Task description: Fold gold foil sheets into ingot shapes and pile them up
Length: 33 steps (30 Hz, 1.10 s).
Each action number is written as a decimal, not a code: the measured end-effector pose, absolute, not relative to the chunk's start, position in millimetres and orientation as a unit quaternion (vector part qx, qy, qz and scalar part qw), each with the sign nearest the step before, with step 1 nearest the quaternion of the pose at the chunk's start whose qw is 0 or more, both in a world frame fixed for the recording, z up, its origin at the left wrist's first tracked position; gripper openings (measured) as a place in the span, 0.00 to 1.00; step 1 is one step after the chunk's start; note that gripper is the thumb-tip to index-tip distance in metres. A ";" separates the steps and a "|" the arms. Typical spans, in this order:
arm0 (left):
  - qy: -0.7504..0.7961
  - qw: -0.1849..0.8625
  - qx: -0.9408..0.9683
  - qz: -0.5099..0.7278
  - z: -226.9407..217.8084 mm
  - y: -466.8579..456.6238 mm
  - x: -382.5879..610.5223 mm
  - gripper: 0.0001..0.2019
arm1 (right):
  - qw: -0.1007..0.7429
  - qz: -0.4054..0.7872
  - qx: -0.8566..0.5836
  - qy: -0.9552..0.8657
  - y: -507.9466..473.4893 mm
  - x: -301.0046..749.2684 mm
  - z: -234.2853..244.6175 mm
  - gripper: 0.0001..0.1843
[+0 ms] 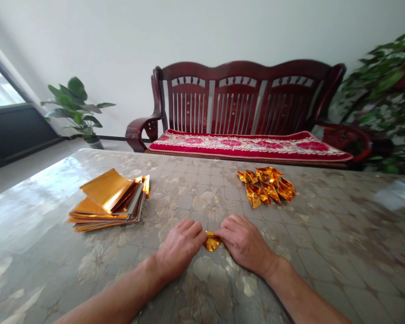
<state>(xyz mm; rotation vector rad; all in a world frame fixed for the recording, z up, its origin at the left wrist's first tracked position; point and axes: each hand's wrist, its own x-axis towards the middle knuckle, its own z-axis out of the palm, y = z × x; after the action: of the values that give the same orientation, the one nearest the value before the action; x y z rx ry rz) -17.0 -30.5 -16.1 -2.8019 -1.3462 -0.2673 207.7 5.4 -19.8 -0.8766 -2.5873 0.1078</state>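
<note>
The person's left hand (179,248) and right hand (245,240) are closing in from either side on a small folded gold-foil piece (211,242), with the fingers of both curled over and pinching its ends. The piece is sitting between the hands, low over a glossy floral table cover (324,234); whether it is touching the cover is hidden. Ahead and to the left, a loose stack of gold-foil sheets (108,202) is lying well apart from the hands. Ahead and to the right, a pile of folded gold-foil pieces (266,185) is resting on the cover. Beyond the table, a dark red wooden bench (246,99) is standing with a red floral cushion (249,146) on its seat, between a potted plant (76,108) and a leafy plant (381,90).
</note>
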 end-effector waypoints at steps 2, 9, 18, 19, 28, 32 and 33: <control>-0.428 0.005 -0.900 -0.082 -14.9 -33.7 -17.5 0.05 | 0.196 0.051 -0.307 -0.930 3.5 210.9 -18.5 0.12; -0.442 -0.016 -0.891 -0.102 -15.2 -40.7 -18.5 0.11 | 0.226 0.077 -0.317 -0.918 0.7 218.0 -21.1 0.11; -0.555 -0.156 -0.801 -0.162 -15.3 -23.5 -14.2 0.04 | 0.217 0.121 -0.439 -0.863 1.4 206.8 -20.0 0.09; -0.565 -0.166 -0.792 -0.160 -14.3 -22.3 -14.4 0.02 | 0.212 0.128 -0.440 -0.863 1.6 207.5 -19.3 0.08; -0.574 -0.173 -0.787 -0.142 -8.0 -16.3 -18.9 0.07 | 0.203 0.165 -0.429 -0.865 -2.6 209.7 -13.5 0.10; -0.573 -0.212 -0.778 -0.144 -9.2 -19.3 -19.3 0.08 | 0.213 0.191 -0.420 -0.861 -3.8 208.5 -15.4 0.11; -0.576 -0.224 -0.773 -0.143 -9.8 -20.9 -19.2 0.07 | 0.217 0.196 -0.419 -0.859 -3.9 208.7 -16.5 0.11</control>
<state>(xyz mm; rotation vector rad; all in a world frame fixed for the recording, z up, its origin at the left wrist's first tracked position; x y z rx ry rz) -19.2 -20.9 -9.8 -2.8505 -2.1224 -0.5281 208.7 -3.9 -16.5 -1.1611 -2.3800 0.5423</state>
